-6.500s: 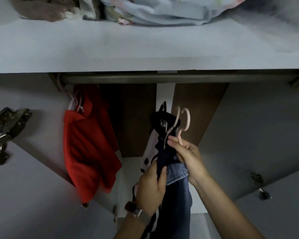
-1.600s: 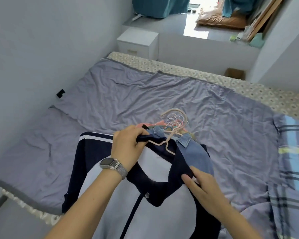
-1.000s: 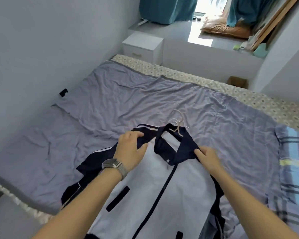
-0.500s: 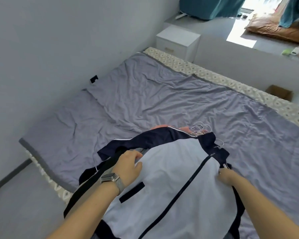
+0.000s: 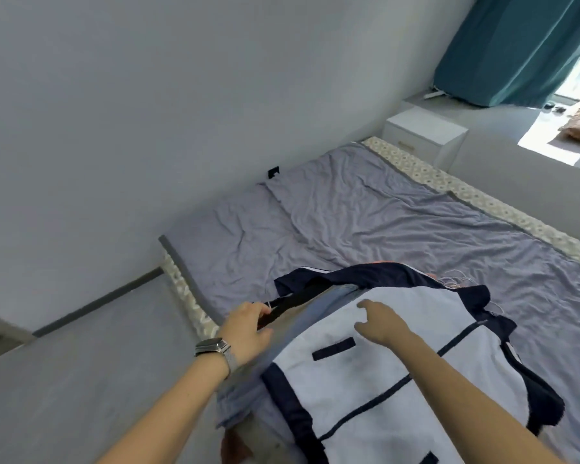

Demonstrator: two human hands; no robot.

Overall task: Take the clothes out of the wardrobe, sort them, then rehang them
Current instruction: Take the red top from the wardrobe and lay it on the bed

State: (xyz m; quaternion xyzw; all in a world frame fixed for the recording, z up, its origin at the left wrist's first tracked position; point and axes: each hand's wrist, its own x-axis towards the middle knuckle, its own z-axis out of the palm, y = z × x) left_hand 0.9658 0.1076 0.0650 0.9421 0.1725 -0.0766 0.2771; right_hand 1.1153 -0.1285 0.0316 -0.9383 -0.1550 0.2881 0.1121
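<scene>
Two hands are working over the bed [image 5: 365, 222], and the white jacket with navy trim [image 5: 399, 373] is spread on its near edge with a pale blue garment [image 5: 302, 333] poking out underneath. Left hand [image 5: 248, 329], steel watch [image 5: 215, 348] on the wrist, pinches a dark strap [image 5: 295, 301] at the jacket's left side, right hand [image 5: 380, 321] hovers over the white front with fingers loose, holding nothing. Can't read any label or writing on it.

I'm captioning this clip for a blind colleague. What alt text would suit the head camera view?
A person's left hand grips a dark strap at the edge of a white and navy jacket lying on a bed with a grey sheet, while the right hand is open above the jacket. A white nightstand and teal curtain stand beyond the bed.
</scene>
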